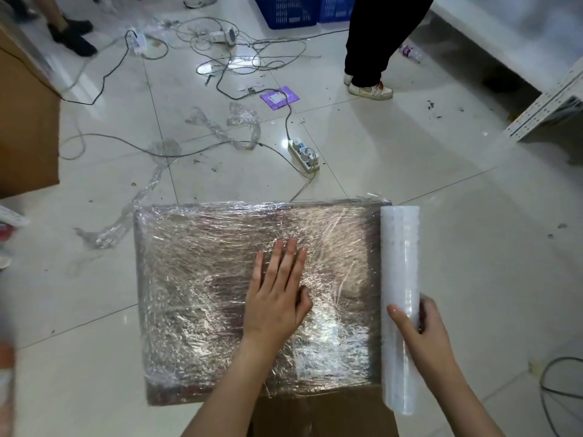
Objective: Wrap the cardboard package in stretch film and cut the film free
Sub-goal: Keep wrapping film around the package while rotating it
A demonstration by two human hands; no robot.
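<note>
A: Your left hand (277, 298) lies flat and open on the film-covered flat cardboard package (220, 294), lower centre of frame; your right hand (426, 329) grips the white stretch-film roll (400, 263) against its right edge.

B: Ease that palm and the package may slide, slackening the film.

I see two bare forearms, no sleeves in view. The left hand (274, 298) and right hand (422, 329) wear no gloves, rings or watch. Nails at the fingertips (291, 244) are short and unpainted. Wrists behind the fingers are bare.
</note>
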